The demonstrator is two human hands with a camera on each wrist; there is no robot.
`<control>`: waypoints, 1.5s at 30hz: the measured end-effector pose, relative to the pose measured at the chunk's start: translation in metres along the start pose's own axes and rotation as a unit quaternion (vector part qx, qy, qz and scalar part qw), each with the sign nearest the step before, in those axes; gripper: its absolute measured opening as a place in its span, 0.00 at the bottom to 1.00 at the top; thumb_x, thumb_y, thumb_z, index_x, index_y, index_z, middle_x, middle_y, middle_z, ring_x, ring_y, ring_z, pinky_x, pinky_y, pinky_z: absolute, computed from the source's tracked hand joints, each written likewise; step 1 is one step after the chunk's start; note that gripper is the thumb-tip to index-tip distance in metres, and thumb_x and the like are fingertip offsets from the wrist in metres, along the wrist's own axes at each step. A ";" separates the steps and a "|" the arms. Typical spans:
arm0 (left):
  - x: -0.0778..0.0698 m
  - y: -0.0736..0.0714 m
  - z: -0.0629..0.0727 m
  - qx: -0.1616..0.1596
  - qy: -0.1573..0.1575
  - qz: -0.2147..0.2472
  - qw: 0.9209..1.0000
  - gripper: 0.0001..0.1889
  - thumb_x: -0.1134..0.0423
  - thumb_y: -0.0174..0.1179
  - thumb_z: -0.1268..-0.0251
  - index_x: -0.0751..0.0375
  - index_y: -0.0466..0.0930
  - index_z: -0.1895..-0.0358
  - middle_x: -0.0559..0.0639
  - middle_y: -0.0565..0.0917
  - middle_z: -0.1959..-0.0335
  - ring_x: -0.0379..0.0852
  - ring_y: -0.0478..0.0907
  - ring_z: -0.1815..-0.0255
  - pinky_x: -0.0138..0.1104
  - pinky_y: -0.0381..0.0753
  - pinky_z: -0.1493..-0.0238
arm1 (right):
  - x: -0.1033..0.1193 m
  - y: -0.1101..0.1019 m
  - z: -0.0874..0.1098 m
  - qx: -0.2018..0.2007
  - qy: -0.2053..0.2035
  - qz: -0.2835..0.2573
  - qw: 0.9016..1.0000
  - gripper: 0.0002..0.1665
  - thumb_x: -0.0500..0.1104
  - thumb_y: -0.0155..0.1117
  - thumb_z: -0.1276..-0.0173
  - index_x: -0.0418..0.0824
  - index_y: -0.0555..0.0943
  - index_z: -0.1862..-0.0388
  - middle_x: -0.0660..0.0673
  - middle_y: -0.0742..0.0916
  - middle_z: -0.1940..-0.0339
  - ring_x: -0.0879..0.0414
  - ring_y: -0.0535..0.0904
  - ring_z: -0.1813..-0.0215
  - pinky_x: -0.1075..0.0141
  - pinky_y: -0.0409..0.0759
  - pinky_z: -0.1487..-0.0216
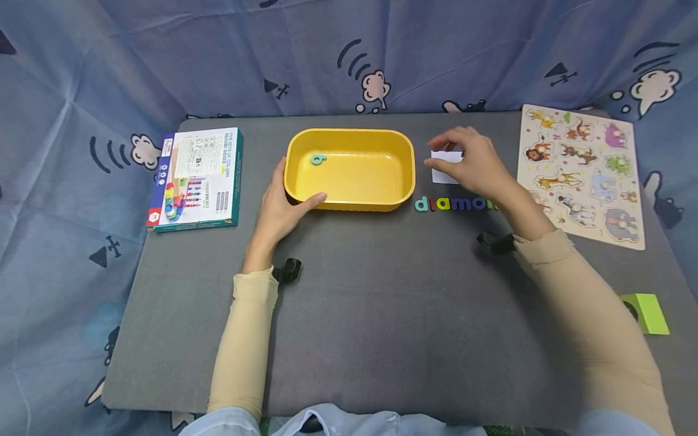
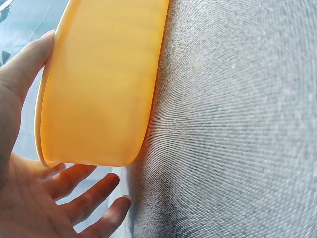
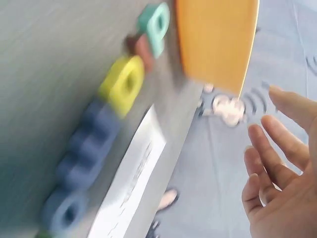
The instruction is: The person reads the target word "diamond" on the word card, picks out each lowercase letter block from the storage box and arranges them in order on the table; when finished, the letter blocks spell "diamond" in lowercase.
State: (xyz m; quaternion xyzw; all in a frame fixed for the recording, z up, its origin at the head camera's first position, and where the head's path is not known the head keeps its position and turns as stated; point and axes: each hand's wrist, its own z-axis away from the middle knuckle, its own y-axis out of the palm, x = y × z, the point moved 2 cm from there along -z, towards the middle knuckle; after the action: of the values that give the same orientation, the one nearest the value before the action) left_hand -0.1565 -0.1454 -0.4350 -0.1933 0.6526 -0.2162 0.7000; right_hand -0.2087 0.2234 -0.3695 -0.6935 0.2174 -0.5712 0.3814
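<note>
My left hand [image 1: 279, 209] grips the near left corner of a yellow plastic basket [image 1: 349, 204], thumb along its front and fingers at its left end. In the left wrist view the thumb [image 2: 32, 62] touches the rim. A single teal letter [image 1: 318, 159] lies inside the basket. Above a white card [image 1: 444, 175] hovers my right hand [image 1: 477, 160], fingers loosely bent with nothing between them. Below the card runs a row of coloured letters reading "diamo", including a yellow "a" [image 3: 122, 84]; the row's right end is partly hidden by my wrist. Writing on the card is too blurred to read.
A boxed toy set [image 1: 199, 175] lies at the table's left. On the right is a wooden animal puzzle board [image 1: 586, 175], partly behind my right forearm. A green block [image 1: 649, 313] sits near the right edge. Patterned blue cloth [image 1: 305, 54] hangs behind the table.
</note>
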 end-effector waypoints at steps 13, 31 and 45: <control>0.000 0.000 -0.001 0.001 -0.005 -0.003 1.000 0.62 0.38 0.74 0.40 0.52 0.43 0.11 0.53 0.57 0.13 0.56 0.59 0.15 0.53 0.60 0.17 | 0.061 0.068 -0.057 0.074 -0.045 -0.053 0.995 0.28 0.41 0.77 0.30 0.35 0.82 0.34 0.37 0.85 0.34 0.42 0.78 0.40 0.46 0.77 0.33; 0.000 -0.002 -0.002 0.007 -0.004 0.000 1.000 0.62 0.37 0.74 0.39 0.53 0.43 0.11 0.54 0.57 0.13 0.57 0.58 0.14 0.54 0.59 0.17 | 0.093 0.127 -0.107 0.146 -0.049 -0.052 0.987 0.28 0.40 0.74 0.28 0.39 0.83 0.31 0.41 0.86 0.32 0.46 0.79 0.51 0.61 0.78 0.51; 0.001 -0.001 -0.002 0.009 -0.005 -0.007 1.000 0.61 0.37 0.73 0.39 0.52 0.42 0.11 0.52 0.56 0.12 0.59 0.58 0.14 0.57 0.59 0.17 | 0.092 0.151 -0.105 0.201 -0.089 0.002 0.976 0.22 0.35 0.67 0.24 0.38 0.84 0.32 0.36 0.79 0.35 0.45 0.75 0.48 0.57 0.76 0.41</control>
State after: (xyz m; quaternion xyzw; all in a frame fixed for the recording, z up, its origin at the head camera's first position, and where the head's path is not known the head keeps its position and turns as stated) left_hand -0.1590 -0.1468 -0.4349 -0.1925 0.6456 -0.2260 0.7036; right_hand -0.2660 0.0337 -0.4233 -0.6504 0.0648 -0.5385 0.5318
